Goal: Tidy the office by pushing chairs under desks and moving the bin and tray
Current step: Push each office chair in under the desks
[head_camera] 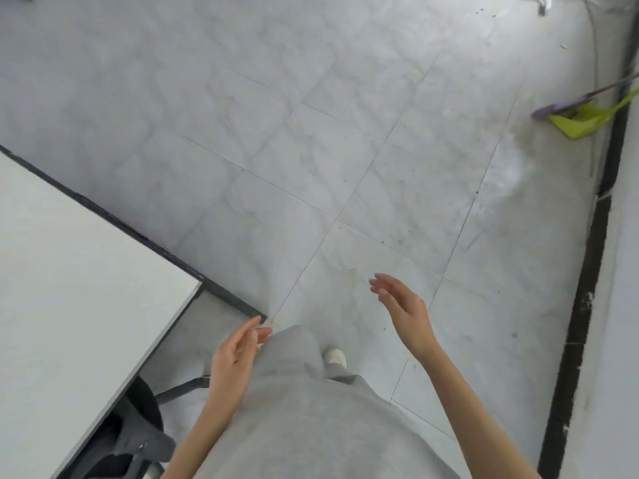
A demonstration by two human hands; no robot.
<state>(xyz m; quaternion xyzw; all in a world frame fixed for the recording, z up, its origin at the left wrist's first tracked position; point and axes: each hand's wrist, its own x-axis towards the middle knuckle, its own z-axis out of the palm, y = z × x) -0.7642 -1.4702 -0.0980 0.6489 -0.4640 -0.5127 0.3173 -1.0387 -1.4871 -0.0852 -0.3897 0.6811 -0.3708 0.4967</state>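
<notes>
Between steps, walking past the desk (69,288); left hand (235,361) and right hand (403,307) both empty, fingers loosely spread. Chair (138,430) tucked under desk's near edge. Bin and tray out of sight; next, locating them.

2 hands (235,357), 1 desk (69,271), 1 chair (138,430), 1 green dustpan (581,119), 1 shoe (334,357)

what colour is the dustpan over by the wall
Lime green, lying on the floor beside a purple broom; the dustpan shows in the head view, top right.
</notes>
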